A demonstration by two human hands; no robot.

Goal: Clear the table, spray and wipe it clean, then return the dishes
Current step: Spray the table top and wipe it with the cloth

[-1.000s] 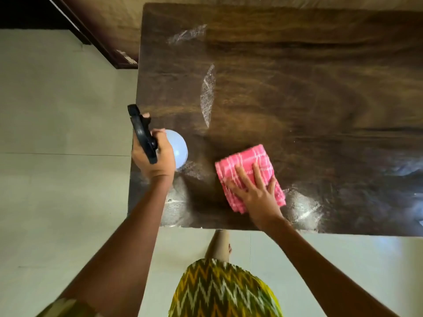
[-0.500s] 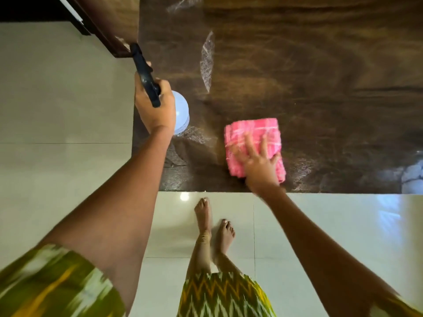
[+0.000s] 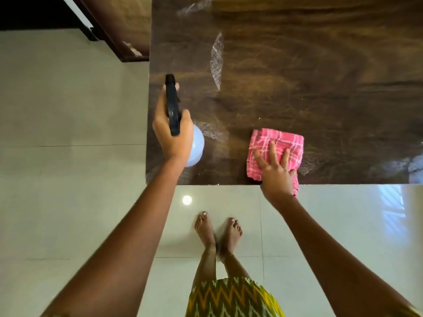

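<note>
The pink checked cloth (image 3: 282,139) lay folded at the lower centre-right of the frame, on the near edge of the dark wooden table (image 3: 320,76), one corner hanging past that edge; it looked soft and light, likely to bunch if pinched, so a flat palm would drive it best; the right hand (image 3: 274,171) rested on it, fingers spread and straight, pressing down; well apart to the left, the left hand (image 3: 171,136) was curled round the neck of the spray bottle (image 3: 197,146), which looked light, smooth and perhaps slippery, above the table's left edge.
</note>
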